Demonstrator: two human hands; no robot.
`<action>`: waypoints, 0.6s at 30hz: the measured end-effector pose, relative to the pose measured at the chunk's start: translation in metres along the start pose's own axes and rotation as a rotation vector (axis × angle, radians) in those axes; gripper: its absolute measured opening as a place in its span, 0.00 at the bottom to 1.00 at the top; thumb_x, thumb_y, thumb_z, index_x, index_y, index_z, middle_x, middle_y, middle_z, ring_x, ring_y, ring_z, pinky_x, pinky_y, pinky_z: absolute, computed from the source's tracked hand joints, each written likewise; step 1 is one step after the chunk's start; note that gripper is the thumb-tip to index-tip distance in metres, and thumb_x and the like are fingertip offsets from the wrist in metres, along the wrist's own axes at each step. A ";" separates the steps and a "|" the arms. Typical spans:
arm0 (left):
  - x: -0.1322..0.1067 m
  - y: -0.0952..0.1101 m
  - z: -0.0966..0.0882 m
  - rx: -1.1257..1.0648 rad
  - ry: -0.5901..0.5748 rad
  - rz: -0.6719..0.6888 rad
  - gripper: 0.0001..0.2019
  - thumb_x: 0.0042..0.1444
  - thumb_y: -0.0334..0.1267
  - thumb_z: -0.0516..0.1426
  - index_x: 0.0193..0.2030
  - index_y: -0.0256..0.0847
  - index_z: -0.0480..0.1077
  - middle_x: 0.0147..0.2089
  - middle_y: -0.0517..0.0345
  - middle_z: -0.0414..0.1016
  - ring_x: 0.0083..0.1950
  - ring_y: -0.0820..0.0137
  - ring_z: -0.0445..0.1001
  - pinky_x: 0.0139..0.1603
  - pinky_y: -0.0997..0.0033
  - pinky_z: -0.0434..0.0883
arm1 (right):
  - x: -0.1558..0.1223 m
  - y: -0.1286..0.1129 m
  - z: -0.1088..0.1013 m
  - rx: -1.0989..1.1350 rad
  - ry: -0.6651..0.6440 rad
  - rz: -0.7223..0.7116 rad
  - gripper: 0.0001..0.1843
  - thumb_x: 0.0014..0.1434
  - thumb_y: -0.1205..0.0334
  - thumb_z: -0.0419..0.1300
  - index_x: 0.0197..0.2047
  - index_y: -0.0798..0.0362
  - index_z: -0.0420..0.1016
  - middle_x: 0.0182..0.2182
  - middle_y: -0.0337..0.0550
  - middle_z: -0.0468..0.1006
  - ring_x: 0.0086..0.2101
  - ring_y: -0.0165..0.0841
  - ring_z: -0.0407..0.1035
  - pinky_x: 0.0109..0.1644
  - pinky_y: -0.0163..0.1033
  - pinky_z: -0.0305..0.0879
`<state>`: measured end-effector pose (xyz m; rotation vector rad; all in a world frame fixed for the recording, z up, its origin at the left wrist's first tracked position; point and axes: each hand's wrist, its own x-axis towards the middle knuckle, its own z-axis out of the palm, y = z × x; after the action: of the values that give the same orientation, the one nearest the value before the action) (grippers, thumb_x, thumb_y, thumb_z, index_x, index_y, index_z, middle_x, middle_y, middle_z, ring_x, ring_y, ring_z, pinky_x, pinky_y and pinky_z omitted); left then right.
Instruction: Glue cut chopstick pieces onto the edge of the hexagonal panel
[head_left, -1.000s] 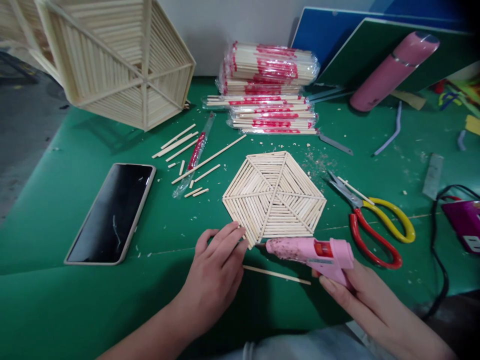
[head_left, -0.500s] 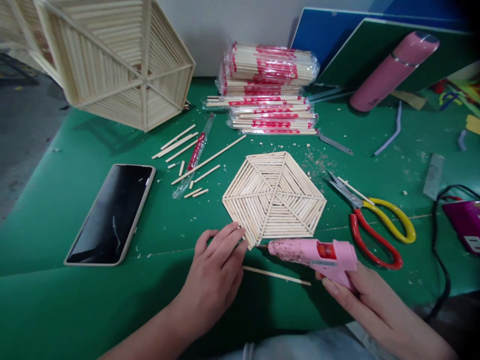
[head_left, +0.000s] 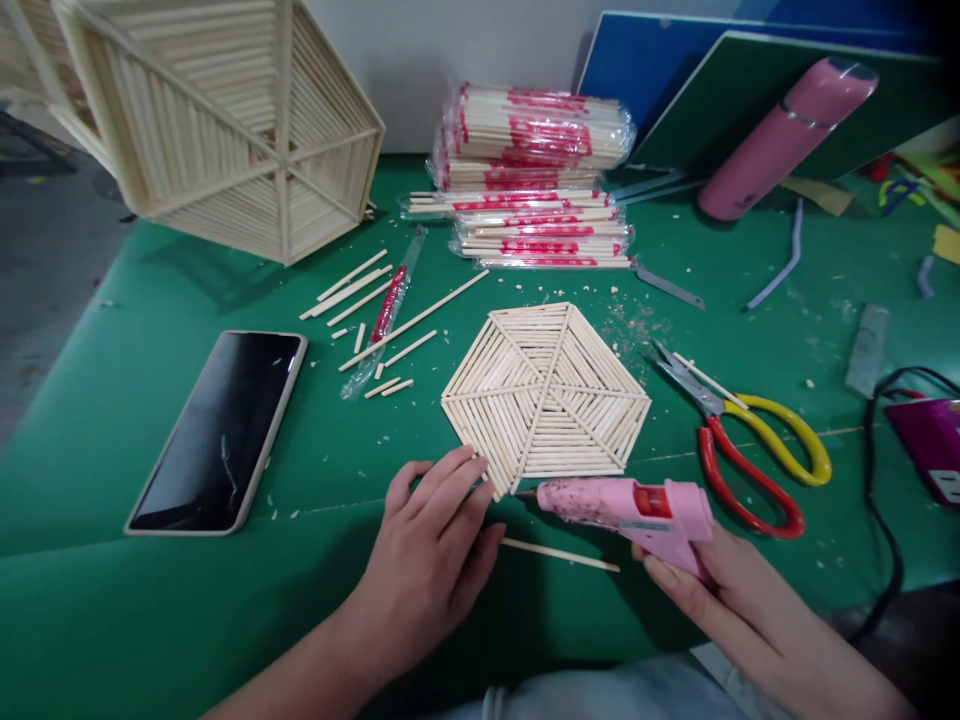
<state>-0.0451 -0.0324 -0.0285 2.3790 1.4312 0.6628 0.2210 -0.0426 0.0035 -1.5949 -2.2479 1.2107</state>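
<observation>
Swings the left thumb (head_left: 484, 565) out from the fingers since the earlier frame, its tip now overlapping in view the left end of a loose stick (head_left: 566, 555) on the green table (head_left: 112, 620), touching or not hard to tell. Otherwise shows hardly any change, with the pink glue gun (head_left: 622, 503) in much the same spot. Keeps the six-sided stick panel (head_left: 546, 388) flat on the table, just beyond both hands. Rests the left hand (head_left: 427, 545) with fingers close together, tips on the panel's near left edge; pressing or pinching, cannot tell. Grips the glue gun by its handle in the right hand (head_left: 720, 590), nozzle aimed left, right beside the panel's near corner. Appears, as a judgement, busy with gluing along this edge, in sections already packed with sticks; no fresh glue visible. Seems to call next for a steady nozzle at the corner, a measured squeeze of the trigger, and fingertips clear of the tip, being very near it.
</observation>
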 end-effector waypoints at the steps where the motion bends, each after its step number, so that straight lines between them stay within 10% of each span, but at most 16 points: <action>1: 0.000 0.000 0.000 0.001 0.001 -0.003 0.12 0.55 0.32 0.53 0.46 0.38 0.65 0.50 0.49 0.70 0.56 0.59 0.63 0.53 0.55 0.57 | 0.000 0.000 0.000 0.007 0.006 0.009 0.21 0.61 0.58 0.48 0.57 0.50 0.57 0.47 0.50 0.72 0.45 0.40 0.69 0.47 0.46 0.66; 18: 0.001 0.000 0.001 0.025 -0.001 0.012 0.14 0.53 0.34 0.55 0.47 0.38 0.64 0.50 0.47 0.70 0.56 0.58 0.63 0.53 0.53 0.58 | -0.023 0.024 -0.016 0.022 0.131 0.078 0.10 0.59 0.57 0.50 0.43 0.48 0.67 0.32 0.41 0.76 0.30 0.33 0.71 0.31 0.32 0.70</action>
<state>-0.0441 -0.0310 -0.0295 2.4085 1.4332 0.6500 0.2568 -0.0508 0.0057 -1.7155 -2.1036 1.1095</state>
